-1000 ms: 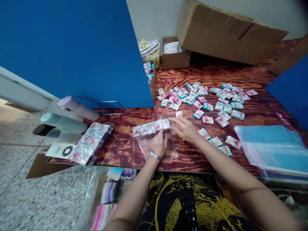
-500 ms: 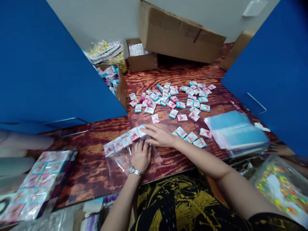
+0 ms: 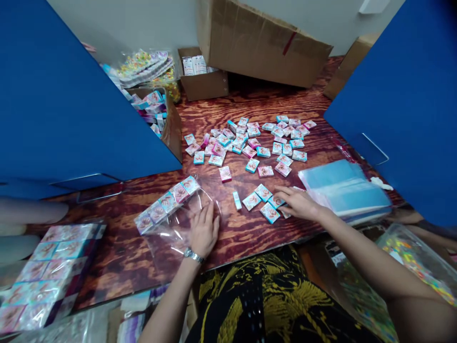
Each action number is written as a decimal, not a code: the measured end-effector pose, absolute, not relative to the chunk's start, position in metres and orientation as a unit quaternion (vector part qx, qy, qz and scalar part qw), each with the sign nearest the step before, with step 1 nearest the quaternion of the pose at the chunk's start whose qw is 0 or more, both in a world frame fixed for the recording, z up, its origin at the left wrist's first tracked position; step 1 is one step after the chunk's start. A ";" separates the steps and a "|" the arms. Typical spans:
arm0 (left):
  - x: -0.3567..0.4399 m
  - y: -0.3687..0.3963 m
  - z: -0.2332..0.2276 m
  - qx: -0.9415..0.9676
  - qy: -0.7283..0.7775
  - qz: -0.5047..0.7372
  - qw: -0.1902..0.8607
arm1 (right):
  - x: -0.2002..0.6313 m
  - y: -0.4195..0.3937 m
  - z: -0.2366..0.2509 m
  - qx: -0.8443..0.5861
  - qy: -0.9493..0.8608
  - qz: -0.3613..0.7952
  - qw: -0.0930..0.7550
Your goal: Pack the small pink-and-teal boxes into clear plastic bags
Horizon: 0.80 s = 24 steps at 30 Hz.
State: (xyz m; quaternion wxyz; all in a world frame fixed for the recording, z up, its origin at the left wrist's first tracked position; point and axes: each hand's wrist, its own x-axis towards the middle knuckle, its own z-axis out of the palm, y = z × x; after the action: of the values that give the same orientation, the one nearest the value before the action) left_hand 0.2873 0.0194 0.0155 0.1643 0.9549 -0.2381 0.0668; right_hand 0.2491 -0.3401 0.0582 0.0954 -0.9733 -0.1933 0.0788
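Note:
My left hand [image 3: 204, 230], with a metal watch [image 3: 193, 255] on its wrist, lies with fingers stretched out on a clear plastic bag [image 3: 174, 234]. Inside the bag's far side is a slanting row of several small boxes [image 3: 167, 203], pink and blue, each printed with a hand picture. To the right, my right hand [image 3: 299, 204] reaches over a cluster of loose small boxes [image 3: 270, 213], its fingers extended and touching some of them. Part of that cluster is hidden under the hand. A single small box [image 3: 237, 200] rests on its side between my hands.
More loose boxes [image 3: 252, 166] are scattered farther back. Blue flat plastic bags [image 3: 342, 188] are stacked at right. Packed bundles [image 3: 46, 271] lie at left. Blue panels [image 3: 71, 95] flank the table [image 3: 121, 257]; cardboard cartons [image 3: 264, 45] stand behind.
My right hand has left the row of boxes and moved right to the loose cluster. The left hand stays on the bag. The camera view has shifted slightly.

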 end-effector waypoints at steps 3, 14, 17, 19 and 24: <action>0.271 0.018 0.021 0.941 -0.271 0.090 0.182 | 0.262 -0.331 0.066 -0.973 -0.197 0.110 0.049; 0.252 0.010 0.032 0.919 -0.298 0.124 0.227 | 0.259 -0.379 0.097 -0.997 -0.054 -0.055 0.033; 0.247 0.007 0.029 0.916 -0.306 0.109 0.237 | 0.234 -0.378 0.090 -0.989 -0.132 0.001 0.073; 0.243 0.006 0.025 0.917 -0.303 0.104 0.236 | 0.215 -0.379 0.081 -0.982 -0.164 0.024 0.088; 0.239 0.005 0.015 0.919 -0.300 0.095 0.238 | 0.194 -0.404 0.065 -0.994 -0.023 -0.061 0.087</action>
State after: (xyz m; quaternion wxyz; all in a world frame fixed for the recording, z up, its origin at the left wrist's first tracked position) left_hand 0.2392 0.0049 0.0146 0.2377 0.9189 -0.3004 0.0947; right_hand 0.1944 -0.4035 0.0650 0.0872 -0.9940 -0.0234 -0.0613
